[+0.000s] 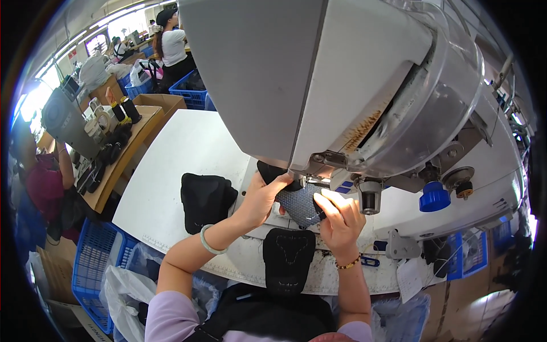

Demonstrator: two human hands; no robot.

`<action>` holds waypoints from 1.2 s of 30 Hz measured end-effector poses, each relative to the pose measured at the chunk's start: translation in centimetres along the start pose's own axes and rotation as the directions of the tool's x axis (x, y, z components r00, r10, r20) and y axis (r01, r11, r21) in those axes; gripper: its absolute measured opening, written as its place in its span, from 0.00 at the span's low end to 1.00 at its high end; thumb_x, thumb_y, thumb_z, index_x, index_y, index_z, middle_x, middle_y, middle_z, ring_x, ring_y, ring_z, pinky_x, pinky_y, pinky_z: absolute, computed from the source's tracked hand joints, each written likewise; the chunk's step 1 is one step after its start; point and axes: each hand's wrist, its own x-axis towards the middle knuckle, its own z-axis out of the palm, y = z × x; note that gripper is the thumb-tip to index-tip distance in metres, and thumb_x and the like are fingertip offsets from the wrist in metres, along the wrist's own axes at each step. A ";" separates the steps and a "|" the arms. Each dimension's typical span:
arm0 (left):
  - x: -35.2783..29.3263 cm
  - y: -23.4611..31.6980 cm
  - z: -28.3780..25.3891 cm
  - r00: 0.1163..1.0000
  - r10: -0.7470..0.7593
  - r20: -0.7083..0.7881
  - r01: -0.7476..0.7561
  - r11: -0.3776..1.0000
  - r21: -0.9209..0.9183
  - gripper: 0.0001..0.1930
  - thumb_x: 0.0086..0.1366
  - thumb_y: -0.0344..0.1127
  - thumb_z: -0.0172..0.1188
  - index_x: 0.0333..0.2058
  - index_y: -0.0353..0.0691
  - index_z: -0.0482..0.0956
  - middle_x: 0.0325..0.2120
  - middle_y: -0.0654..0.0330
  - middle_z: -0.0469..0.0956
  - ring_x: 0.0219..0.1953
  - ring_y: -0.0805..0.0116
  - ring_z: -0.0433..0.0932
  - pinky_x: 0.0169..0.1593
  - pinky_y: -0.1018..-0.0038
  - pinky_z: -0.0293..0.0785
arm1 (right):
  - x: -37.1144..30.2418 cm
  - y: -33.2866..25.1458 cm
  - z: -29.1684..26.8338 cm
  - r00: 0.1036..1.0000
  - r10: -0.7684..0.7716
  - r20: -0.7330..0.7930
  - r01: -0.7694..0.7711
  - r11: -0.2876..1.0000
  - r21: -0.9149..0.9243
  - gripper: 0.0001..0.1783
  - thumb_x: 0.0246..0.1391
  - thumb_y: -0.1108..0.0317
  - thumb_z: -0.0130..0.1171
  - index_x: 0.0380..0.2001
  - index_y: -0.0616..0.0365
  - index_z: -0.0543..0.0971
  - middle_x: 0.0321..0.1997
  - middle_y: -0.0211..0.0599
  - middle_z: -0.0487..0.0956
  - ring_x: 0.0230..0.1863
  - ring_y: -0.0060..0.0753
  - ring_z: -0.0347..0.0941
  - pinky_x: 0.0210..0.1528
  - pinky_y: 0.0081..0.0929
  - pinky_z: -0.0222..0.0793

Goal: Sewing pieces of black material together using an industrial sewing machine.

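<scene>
With left hand [259,199], grips the black end of a grey woven piece [297,206], thumb laid on top. With right hand [343,221], pinches the opposite edge, fingers curled over, thumb hidden. Steadies it between both hands, right below the sewing machine head [250,80]. Seems partway through this one — impossible to tell how much stitching is done or left. Reaches forward with both elbows bent, slanting in on the left, rising almost straight on the right. Lying beyond the left hand, on the white table [156,162]: a black stack [204,199]. Nearer the body, between both wrists: black marked pieces [289,259] — finished or waiting, unclear.
</scene>
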 end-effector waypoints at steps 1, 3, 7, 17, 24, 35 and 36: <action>-0.2 0.2 0.3 1.000 -0.004 -0.001 0.004 1.000 0.003 0.10 0.64 0.35 0.53 0.33 0.33 0.75 0.24 0.62 0.76 0.17 0.78 0.73 0.12 0.82 0.63 | -0.1 0.2 0.1 1.000 0.001 -0.016 -0.001 1.000 0.003 0.23 0.31 0.81 0.51 0.37 0.56 0.80 0.37 0.35 0.78 0.30 0.33 0.73 0.29 0.26 0.66; -0.5 0.4 0.7 0.998 0.018 -0.061 -0.016 1.000 0.025 0.10 0.64 0.35 0.53 0.30 0.34 0.75 0.22 0.63 0.75 0.17 0.78 0.72 0.14 0.82 0.64 | -0.6 0.9 0.3 0.999 0.037 -0.023 -0.037 0.999 0.017 0.23 0.31 0.82 0.51 0.37 0.57 0.80 0.35 0.35 0.78 0.28 0.34 0.72 0.29 0.25 0.66; -1.5 0.1 0.8 0.996 0.053 -0.075 -0.041 0.987 0.155 0.10 0.64 0.35 0.52 0.29 0.35 0.76 0.22 0.65 0.74 0.17 0.79 0.71 0.16 0.83 0.64 | -1.4 1.1 1.1 0.976 0.199 -0.085 -0.198 0.980 0.015 0.21 0.34 0.88 0.52 0.34 0.59 0.80 0.30 0.38 0.77 0.26 0.31 0.72 0.28 0.20 0.66; -2.3 -0.7 3.3 0.928 0.216 -0.305 -0.157 0.966 0.208 0.08 0.63 0.35 0.53 0.34 0.37 0.78 0.24 0.69 0.73 0.22 0.83 0.68 0.19 0.84 0.63 | 0.3 0.9 1.7 0.889 0.448 -0.098 -0.406 0.868 0.287 0.06 0.39 0.82 0.55 0.24 0.63 0.73 0.22 0.35 0.68 0.22 0.33 0.63 0.26 0.26 0.59; -2.7 -1.7 4.1 0.879 0.278 -0.387 -0.237 0.960 0.151 0.04 0.61 0.35 0.56 0.30 0.43 0.77 0.24 0.72 0.73 0.22 0.85 0.65 0.20 0.84 0.58 | -1.4 3.3 4.9 0.779 0.624 -0.069 -0.494 0.677 0.546 0.08 0.39 0.82 0.56 0.19 0.63 0.67 0.20 0.32 0.64 0.24 0.27 0.59 0.27 0.24 0.56; -0.4 1.5 -1.9 0.962 -0.272 0.010 0.266 0.933 -0.243 0.15 0.59 0.39 0.56 0.38 0.32 0.75 0.35 0.60 0.78 0.41 0.71 0.75 0.49 0.77 0.67 | -3.8 4.6 6.2 0.731 0.683 -0.014 -0.561 0.612 0.557 0.09 0.46 0.85 0.54 0.31 0.62 0.70 0.30 0.32 0.68 0.33 0.27 0.68 0.38 0.24 0.66; 0.4 2.3 -2.4 0.953 -0.303 0.007 0.301 0.944 -0.135 0.14 0.58 0.35 0.59 0.39 0.32 0.75 0.35 0.60 0.77 0.39 0.71 0.76 0.47 0.78 0.70 | -3.5 4.3 6.1 0.729 0.685 -0.011 -0.561 0.605 0.565 0.09 0.46 0.85 0.54 0.31 0.62 0.70 0.30 0.32 0.68 0.33 0.27 0.68 0.38 0.24 0.66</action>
